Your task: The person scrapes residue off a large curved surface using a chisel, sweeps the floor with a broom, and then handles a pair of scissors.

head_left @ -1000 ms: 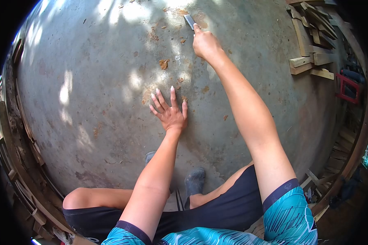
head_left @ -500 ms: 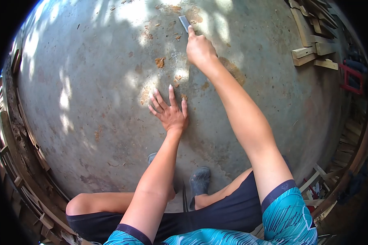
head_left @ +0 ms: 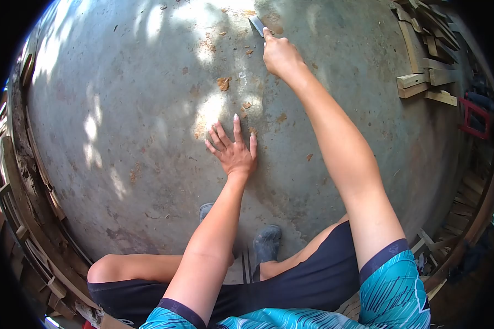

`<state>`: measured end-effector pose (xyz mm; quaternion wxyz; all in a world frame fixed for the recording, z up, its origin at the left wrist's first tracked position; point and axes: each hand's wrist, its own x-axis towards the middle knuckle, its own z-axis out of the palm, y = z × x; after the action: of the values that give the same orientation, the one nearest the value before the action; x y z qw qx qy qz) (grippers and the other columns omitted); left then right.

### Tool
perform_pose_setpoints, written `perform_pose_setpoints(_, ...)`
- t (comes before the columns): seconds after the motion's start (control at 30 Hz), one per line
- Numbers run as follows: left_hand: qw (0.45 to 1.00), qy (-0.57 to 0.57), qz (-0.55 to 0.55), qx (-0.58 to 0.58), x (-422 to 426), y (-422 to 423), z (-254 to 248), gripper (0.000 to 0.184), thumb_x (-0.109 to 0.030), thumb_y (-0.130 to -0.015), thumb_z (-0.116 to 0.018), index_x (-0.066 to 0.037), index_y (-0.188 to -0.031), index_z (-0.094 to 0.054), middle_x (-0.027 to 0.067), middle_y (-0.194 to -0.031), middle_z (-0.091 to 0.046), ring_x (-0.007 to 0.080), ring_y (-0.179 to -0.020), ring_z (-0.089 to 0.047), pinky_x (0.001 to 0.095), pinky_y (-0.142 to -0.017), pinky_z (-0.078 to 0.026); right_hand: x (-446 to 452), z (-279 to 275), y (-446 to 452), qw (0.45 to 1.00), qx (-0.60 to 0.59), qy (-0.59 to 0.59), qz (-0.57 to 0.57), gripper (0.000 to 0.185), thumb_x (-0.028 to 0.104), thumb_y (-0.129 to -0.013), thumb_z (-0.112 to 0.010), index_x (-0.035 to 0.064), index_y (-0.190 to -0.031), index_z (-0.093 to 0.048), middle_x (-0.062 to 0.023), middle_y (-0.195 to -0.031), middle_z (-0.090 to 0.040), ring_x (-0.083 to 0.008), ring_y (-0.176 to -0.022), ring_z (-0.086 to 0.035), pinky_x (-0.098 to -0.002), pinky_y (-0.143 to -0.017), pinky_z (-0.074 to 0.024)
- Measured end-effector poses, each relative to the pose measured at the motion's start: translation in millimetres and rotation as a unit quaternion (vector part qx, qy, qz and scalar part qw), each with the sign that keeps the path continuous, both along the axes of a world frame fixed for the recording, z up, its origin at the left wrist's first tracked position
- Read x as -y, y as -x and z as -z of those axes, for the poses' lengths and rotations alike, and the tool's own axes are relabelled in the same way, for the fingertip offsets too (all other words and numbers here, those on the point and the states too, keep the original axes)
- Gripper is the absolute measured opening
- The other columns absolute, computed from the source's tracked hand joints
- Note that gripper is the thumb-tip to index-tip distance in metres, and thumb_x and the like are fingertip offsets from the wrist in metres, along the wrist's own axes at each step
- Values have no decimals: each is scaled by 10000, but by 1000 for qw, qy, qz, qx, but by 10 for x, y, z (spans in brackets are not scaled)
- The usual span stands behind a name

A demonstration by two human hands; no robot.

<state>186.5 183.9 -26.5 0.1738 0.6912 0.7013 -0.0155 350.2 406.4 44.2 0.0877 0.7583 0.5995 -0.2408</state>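
Note:
My left hand (head_left: 235, 151) lies flat on the concrete floor (head_left: 164, 164) with its fingers spread. Farther out, my right hand (head_left: 281, 55) is wrapped round a scraper with a flat metal blade (head_left: 256, 25), index finger stretched along it. The blade's front end is at the floor beside a brownish patch (head_left: 271, 24); the handle is hidden in my fist. Between the hands and to their left are a brown flake (head_left: 223, 83) and smaller crumbs (head_left: 246, 105).
Wood pieces (head_left: 414, 82) are stacked at the upper right, with a red frame (head_left: 473, 118) beside them. Timber (head_left: 24, 192) lines the left edge. My shoe (head_left: 267, 244) rests on the floor near my knees.
My right hand and the scraper moved slightly back toward me, then forward again. The whole view shifted a little. My left hand stays flat in the same place on the floor.

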Motion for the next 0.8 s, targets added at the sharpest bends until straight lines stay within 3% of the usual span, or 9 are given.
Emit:
perform_pose_setpoints(0.2,1000,-13,-7,6,12,-52,-7,709,-502,-936,-449,-267,-1538,-158,215,-1573,-14,403,-1459,35,588,-1141,17,155,2,53,1000,21,9,-5,639,37,-904,-478,134,-1505,-284,-203,-1209,-619,-356,-1101,-624,-475,-889,-555)
perform_pose_setpoints(0.3,1000,-10,0,0,27,11,-30,709,-501,-934,-454,-268,-1537,-164,215,-1576,-5,404,-1460,34,590,-1139,7,-64,52,150,998,-16,-44,52,640,46,-911,-481,123,-1509,-270,-202,-1224,-613,-355,-1106,-622,-474,-887,-556)
perform_pose_setpoints(0.43,1000,-13,-3,-5,6,-28,-37,708,-493,-933,-455,-259,-1537,-169,214,-1576,5,408,-1459,34,592,-1139,-1,188,-48,204,999,-9,11,45,644,56,-913,-482,111,-1514,-254,-193,-1228,-614,-364,-1098,-625,-498,-883,-551)
perform_pose_setpoints(0.7,1000,-19,6,-3,5,-22,-18,705,-485,-935,-447,-243,-1537,-170,215,-1573,6,417,-1455,31,594,-1138,-2,-133,107,211,998,11,-48,41,603,79,-945,-429,120,-1517,-244,-203,-1281,-569,-349,-1127,-607,-487,-900,-550)
perform_pose_setpoints(0.8,1000,-14,4,5,22,1,-28,702,-486,-937,-442,-244,-1537,-169,216,-1573,9,418,-1454,34,595,-1137,1,206,-174,348,998,0,48,48,593,79,-953,-421,121,-1518,-245,-203,-1295,-567,-344,-1147,-601,-472,-903,-549)
